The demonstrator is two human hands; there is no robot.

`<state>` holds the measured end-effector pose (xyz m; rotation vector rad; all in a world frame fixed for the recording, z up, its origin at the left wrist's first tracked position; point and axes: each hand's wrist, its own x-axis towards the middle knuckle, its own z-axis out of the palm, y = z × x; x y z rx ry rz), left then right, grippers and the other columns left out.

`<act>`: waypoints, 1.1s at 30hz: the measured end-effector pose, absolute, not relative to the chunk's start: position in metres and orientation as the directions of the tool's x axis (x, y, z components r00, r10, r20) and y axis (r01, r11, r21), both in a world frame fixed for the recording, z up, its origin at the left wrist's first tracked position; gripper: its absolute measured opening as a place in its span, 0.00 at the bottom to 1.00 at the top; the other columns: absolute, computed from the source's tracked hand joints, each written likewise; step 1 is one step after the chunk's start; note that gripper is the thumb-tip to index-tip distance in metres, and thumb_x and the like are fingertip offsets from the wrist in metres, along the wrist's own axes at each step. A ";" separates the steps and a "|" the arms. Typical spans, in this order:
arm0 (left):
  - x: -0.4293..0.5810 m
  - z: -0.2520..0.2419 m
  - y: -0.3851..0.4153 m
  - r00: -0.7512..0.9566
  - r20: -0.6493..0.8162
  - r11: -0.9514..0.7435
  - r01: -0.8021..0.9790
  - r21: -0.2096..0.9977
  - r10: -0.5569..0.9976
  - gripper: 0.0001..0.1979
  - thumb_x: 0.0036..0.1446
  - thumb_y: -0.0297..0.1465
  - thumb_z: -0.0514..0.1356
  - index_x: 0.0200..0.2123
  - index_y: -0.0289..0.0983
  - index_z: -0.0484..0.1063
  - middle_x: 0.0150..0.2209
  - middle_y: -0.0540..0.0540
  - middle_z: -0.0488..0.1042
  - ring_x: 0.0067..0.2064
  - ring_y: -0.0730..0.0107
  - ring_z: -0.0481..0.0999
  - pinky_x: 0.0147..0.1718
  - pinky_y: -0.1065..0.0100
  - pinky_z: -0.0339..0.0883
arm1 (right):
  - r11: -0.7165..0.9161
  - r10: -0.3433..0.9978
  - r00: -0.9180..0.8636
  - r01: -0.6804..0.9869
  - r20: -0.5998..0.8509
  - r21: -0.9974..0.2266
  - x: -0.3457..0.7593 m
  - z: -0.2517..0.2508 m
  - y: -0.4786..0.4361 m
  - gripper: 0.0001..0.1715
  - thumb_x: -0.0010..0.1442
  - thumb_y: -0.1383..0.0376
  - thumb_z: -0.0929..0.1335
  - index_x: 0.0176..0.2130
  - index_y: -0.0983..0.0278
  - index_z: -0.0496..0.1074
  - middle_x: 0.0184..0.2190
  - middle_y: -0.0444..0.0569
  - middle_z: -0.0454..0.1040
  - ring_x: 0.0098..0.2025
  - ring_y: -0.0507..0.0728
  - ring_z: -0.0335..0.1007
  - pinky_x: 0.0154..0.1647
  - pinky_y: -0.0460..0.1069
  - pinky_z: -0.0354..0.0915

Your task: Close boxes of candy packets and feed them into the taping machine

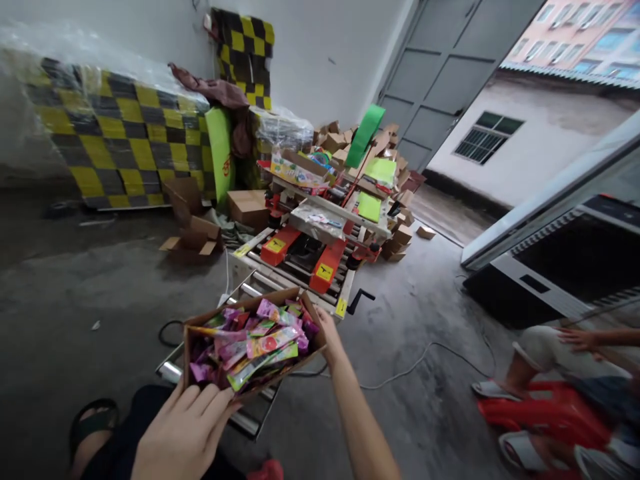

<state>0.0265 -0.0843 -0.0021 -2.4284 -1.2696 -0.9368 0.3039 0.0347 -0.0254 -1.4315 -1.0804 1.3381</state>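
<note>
An open cardboard box (187,350) filled with small wrapped snack sticks (270,341) in pink, purple and green packets is in front of me. It is over the near end of the roller conveyor (247,421); I cannot tell whether it rests on the rollers. My left hand (183,427) grips the near left side, fingers bent over the rim. Against the right end wall, my right hand (329,337) holds the box, its fingers partly hidden. Beyond stands a carton sealing machine (325,270) with orange rails and a green tape roll (365,137) on top.
Flattened and folded cartons (405,233) pile up behind the machine. A black crank handle (360,301) sticks out at its right. Yellow-black wrapped stacks (130,140) line the left wall. A cable (425,353) crosses the floor. At right, a person sits on a red stool (545,413).
</note>
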 end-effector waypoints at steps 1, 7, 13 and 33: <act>0.025 -0.002 -0.085 0.405 0.645 -0.593 0.800 0.094 0.648 0.08 0.65 0.28 0.56 0.40 0.42 0.75 0.36 0.47 0.77 0.36 0.61 0.77 0.46 0.56 0.69 | -0.236 0.970 0.055 -0.004 -0.236 -0.972 0.312 -0.022 0.031 0.33 0.52 0.35 0.70 0.45 0.55 0.76 0.43 0.48 0.79 0.51 0.65 0.74 0.50 0.55 0.72; 0.007 -0.002 -0.080 0.053 0.675 -0.368 0.868 0.333 0.736 0.31 0.55 0.44 0.70 0.57 0.40 0.66 0.52 0.35 0.67 0.52 0.46 0.71 0.47 0.51 0.71 | -0.196 0.980 -0.051 -0.036 -0.194 -0.980 0.347 -0.002 0.017 0.43 0.43 0.41 0.78 0.52 0.60 0.77 0.45 0.52 0.79 0.44 0.61 0.76 0.46 0.54 0.72; -0.006 0.014 -0.062 0.253 0.321 -0.403 0.683 0.608 0.913 0.22 0.59 0.49 0.64 0.47 0.40 0.69 0.45 0.44 0.64 0.42 0.61 0.72 0.39 0.64 0.70 | -0.084 0.968 -0.214 0.205 -0.128 -0.975 0.348 0.011 0.024 0.38 0.42 0.47 0.82 0.49 0.61 0.80 0.45 0.51 0.79 0.43 0.58 0.75 0.48 0.53 0.73; 0.020 0.010 0.014 0.615 -0.278 -0.246 0.629 0.738 0.738 0.14 0.60 0.32 0.56 0.50 0.39 0.66 0.44 0.46 0.76 0.46 0.60 0.77 0.43 0.66 0.67 | 0.215 0.848 -0.487 0.677 -0.210 -0.704 0.308 -0.005 0.044 0.28 0.51 0.48 0.78 0.44 0.64 0.83 0.31 0.49 0.77 0.37 0.61 0.73 0.41 0.53 0.69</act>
